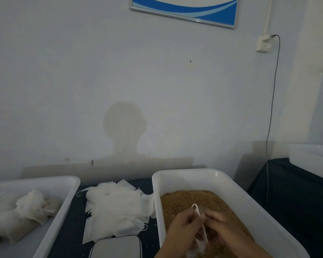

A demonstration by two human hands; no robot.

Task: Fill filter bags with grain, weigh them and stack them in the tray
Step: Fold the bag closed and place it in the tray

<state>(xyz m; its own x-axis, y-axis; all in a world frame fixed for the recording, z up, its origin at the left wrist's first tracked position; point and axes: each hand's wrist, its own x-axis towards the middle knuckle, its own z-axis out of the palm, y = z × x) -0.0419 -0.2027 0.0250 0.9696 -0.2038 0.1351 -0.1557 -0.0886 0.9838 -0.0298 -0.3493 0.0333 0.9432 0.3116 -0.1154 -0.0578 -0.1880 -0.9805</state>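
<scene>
A white tub [186, 175] at the right holds brown grain [190, 200]. Over the grain, my left hand [183, 229] and my right hand [226, 229] both pinch the rim of a white filter bag [200, 220], seen edge-on between them. A heap of empty white filter bags [116, 207] lies on the dark table between the tubs. A white scale [117, 246] sits at the front edge below the heap. The tray [67, 185] at the left holds several filled bags [26, 213].
The dark table [71, 229] stands against a pale wall. Another white tub [313, 157] rests on a dark-covered surface at the far right. A cable [270, 118] hangs from a wall socket [263, 43].
</scene>
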